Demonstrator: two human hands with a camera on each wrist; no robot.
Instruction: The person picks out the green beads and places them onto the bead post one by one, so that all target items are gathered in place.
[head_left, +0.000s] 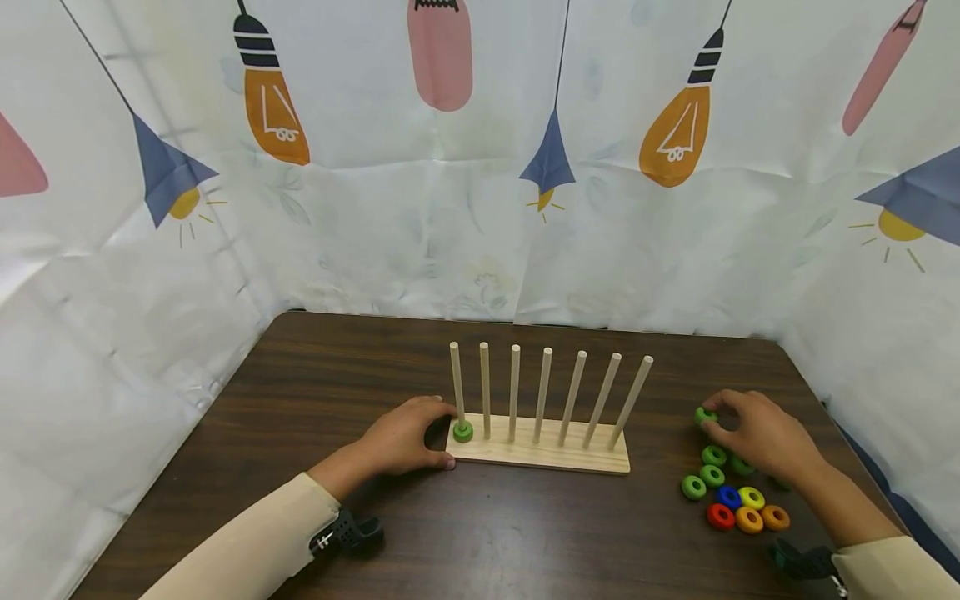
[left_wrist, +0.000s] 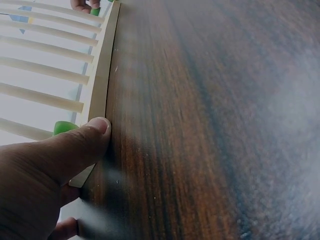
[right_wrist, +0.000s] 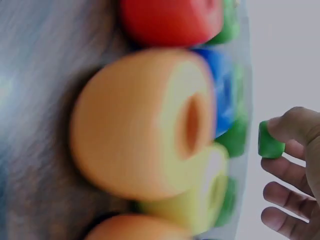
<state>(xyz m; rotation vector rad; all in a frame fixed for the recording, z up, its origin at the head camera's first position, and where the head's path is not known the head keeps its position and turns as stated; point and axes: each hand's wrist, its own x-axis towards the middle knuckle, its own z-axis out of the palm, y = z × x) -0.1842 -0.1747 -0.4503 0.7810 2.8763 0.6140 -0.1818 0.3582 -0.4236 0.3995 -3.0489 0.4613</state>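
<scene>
A pale wooden peg board [head_left: 540, 450] with a row of several upright pegs stands mid-table. One green ring [head_left: 462, 432] sits at the foot of its leftmost peg. My left hand [head_left: 408, 436] grips the board's left end, thumb along the front edge and fingers round the back. In the left wrist view the thumb [left_wrist: 95, 132] presses on the base beside that ring. Over on the right, my right hand [head_left: 765, 433] pinches another green ring [right_wrist: 270, 140] between thumb and forefinger, the other fingers spread apart. This held ring is raised above the loose rings in the right wrist view.
Below the right hand lie loose green rings [head_left: 712, 476], a blue ring [head_left: 727, 498], a yellow ring [head_left: 752, 498], a red ring [head_left: 721, 517] and two orange rings [head_left: 748, 520]. Part of the cluster is hidden by the hand. A printed curtain [head_left: 450, 250] hangs behind the dark table [head_left: 480, 550].
</scene>
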